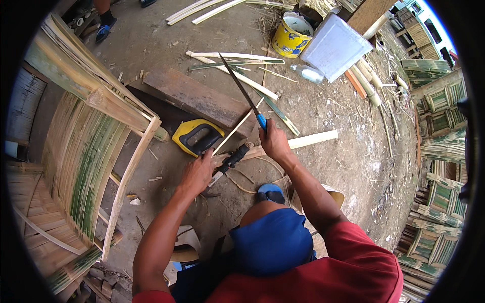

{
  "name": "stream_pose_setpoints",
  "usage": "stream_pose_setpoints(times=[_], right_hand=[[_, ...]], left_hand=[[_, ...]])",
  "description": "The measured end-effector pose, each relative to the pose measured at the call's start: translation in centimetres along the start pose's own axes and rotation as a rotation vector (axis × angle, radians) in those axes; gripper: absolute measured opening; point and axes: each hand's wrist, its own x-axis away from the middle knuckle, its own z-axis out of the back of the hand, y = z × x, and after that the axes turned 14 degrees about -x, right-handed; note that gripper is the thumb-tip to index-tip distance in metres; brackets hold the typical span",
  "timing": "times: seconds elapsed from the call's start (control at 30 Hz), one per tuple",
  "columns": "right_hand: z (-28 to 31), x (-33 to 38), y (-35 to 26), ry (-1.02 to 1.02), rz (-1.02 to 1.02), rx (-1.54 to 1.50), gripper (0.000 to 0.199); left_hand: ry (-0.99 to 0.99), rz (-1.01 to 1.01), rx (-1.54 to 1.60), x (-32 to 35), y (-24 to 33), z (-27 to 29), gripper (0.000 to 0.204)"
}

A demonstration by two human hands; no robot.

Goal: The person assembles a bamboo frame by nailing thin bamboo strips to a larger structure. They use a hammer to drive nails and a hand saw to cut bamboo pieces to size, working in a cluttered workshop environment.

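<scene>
My right hand (275, 143) is closed around the blue handle of a long knife (237, 82), its dark narrow blade pointing up and to the left. In my left hand (198, 174) I hold a thin pale bamboo strip (238, 125), which slants up and right, its far end close to the knife's handle. Next to my left hand is a handsaw (178, 137) with a yellow and black handle; its blade cannot be made out. Below the strip, between my hands, lies a black-gripped tool (233, 158), partly hidden. A wider split bamboo piece (316, 138) passes behind my right hand.
A heavy wooden beam (197, 93) lies ahead, with bamboo strips (237, 54) beyond it. At far right stand a yellow bucket (290, 38), a white container (336, 45) and a clear bottle (309, 73). A bamboo bench (86, 151) stands at left. Another person's foot (105, 30) shows at far left.
</scene>
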Motion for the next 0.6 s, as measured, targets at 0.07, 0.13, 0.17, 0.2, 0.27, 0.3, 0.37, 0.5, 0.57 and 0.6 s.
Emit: stream_pose_setpoints(times=[0.07, 0.13, 0.17, 0.2, 0.27, 0.3, 0.37, 0.5, 0.57, 0.6], right_hand=[[2.8, -1.1, -2.5, 0.055, 0.072, 0.006, 0.027], [5.4, -1.7, -4.7, 0.145, 0.268, -0.047, 0.025], [5.8, -1.4, -5.4, 0.239, 0.252, -0.059, 0.024], [5.7, -1.2, -5.9, 0.358, 0.382, -0.103, 0.022], [4.2, -0.5, -5.8, 0.321, 0.225, -0.251, 0.030], [2.8, -0.3, -5.6, 0.118, -0.016, -0.087, 0.030], [1.7, -0.5, -4.6, -0.100, -0.135, 0.068, 0.031], [2.6, -1.5, -3.2, 0.002, 0.014, 0.031, 0.030], [3.1, -1.3, -3.0, 0.172, 0.169, -0.085, 0.030], [3.5, -1.5, -2.7, 0.286, 0.290, -0.173, 0.029]], left_hand=[[-0.048, 0.089, -0.006, 1.7, -0.5, 1.4, 0.033], [0.178, 0.057, -0.002, 2.6, -1.4, 2.6, 0.035], [0.311, 0.042, -0.019, 3.1, -1.8, 2.9, 0.035], [0.504, 0.017, -0.043, 3.2, -2.0, 2.9, 0.034], [0.258, 0.051, -0.039, 3.1, -1.8, 2.2, 0.033], [0.022, 0.073, -0.028, 3.0, -1.4, 1.5, 0.033], [-0.144, 0.112, -0.064, 3.0, -0.9, 0.7, 0.034], [-0.042, 0.153, -0.045, 3.4, -1.4, 0.4, 0.034], [0.129, 0.104, -0.056, 3.6, -2.1, 0.5, 0.033], [0.232, 0.075, -0.062, 3.6, -2.5, 0.4, 0.033]])
